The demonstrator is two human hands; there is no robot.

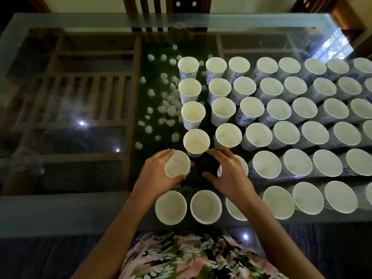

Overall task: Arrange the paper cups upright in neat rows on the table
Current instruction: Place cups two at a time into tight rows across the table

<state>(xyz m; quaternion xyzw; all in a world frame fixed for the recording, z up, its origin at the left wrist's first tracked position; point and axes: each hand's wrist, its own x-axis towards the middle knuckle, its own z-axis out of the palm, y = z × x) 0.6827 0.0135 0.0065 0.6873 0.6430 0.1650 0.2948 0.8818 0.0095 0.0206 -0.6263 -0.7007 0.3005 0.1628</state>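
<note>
Cups (pixel 281 135), upright, are filling six rows from table (pixel 80 208) centre to 3 o'clock, seemingly near done; left hand (pixel 159 174) is curling fingers round one cup (pixel 177 165) at the fifth row's 9 o'clock end, right hand (pixel 231 174) is hovering at its 3 o'clock, fingers spread, gripping nothing.

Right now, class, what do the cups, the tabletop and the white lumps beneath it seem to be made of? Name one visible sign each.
Cups: paper, matte white inside, blue print outside, thin rolled rims. Tabletop: clear glossy glass; it mirrors lights and shows the wooden frame below. White lumps: probably smooth pebbles, rounded and irregular, though not certain.
</note>
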